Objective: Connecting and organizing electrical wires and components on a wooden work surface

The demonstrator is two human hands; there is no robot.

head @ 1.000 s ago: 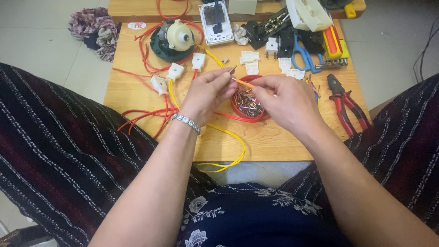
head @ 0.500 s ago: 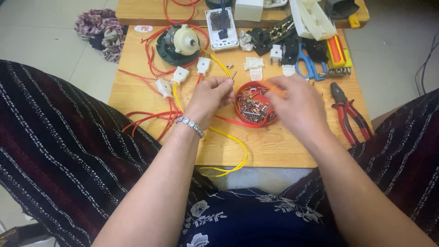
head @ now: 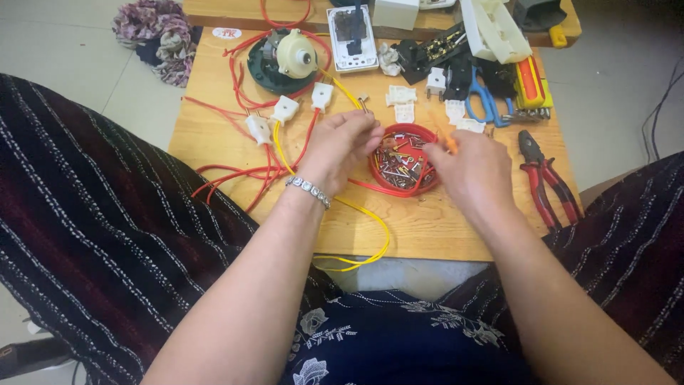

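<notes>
**Hands split apart over the screw dish**

Red dish [head: 403,161] of small screws and metal bits sits mid-bench [head: 442,235]: light, loose, spill-prone; grip by the rim. Left hand [head: 340,146] at its 9 o'clock, fingers curled, apparently pinching a small part near the yellow wire [head: 363,214], thin and bendy. Right hand [head: 476,171] at 3 o'clock holds a slim orange tool [head: 447,141], probably a screwdriver. A second ago both hands met together above the dish; now apart. Pliers [head: 545,182] lie further out at 3 o'clock.
</notes>
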